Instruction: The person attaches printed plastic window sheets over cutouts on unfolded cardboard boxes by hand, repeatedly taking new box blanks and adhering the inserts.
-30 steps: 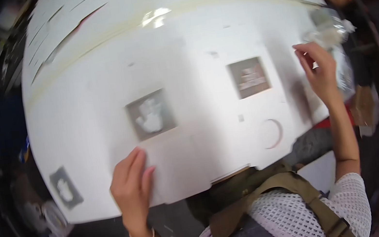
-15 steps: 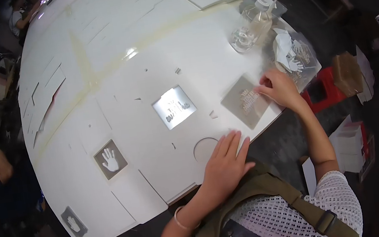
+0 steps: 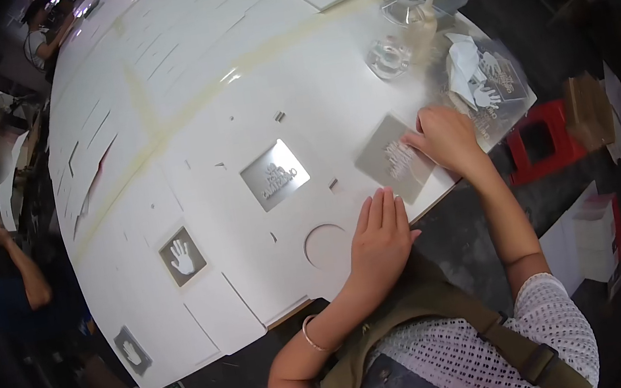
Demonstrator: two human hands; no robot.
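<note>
My left hand [image 3: 381, 236] lies flat on the table edge, fingers stretched out and holding nothing, close to a round cut-out outline [image 3: 325, 245]. With fingers curled in, my right hand [image 3: 447, 140] rests at the upper right of a grey square plate [image 3: 380, 150]. Its thumb touches the pale raised lettering [image 3: 400, 160] on that plate; whether anything is pinched inside the fingers is hidden. To the left lies a shiny metal plate [image 3: 256, 176] with lettering in its middle. Farther left is a grey plate [image 3: 187, 243] bearing a white hand shape [image 3: 182, 256].
Clear bottles [image 3: 390, 57] stand at the table's right corner, beside clear plastic [image 3: 504, 117] with white hand cut-outs [image 3: 487, 95]. Small scraps [image 3: 280, 116] dot the white table [image 3: 202, 170]. A red stool [image 3: 546, 141] stands below right. Other people work around the table.
My right hand's thumb has moved onto the lettering and its fingers are curled more tightly. My left hand has turned slightly, still flat. The camera view has shifted a little.
</note>
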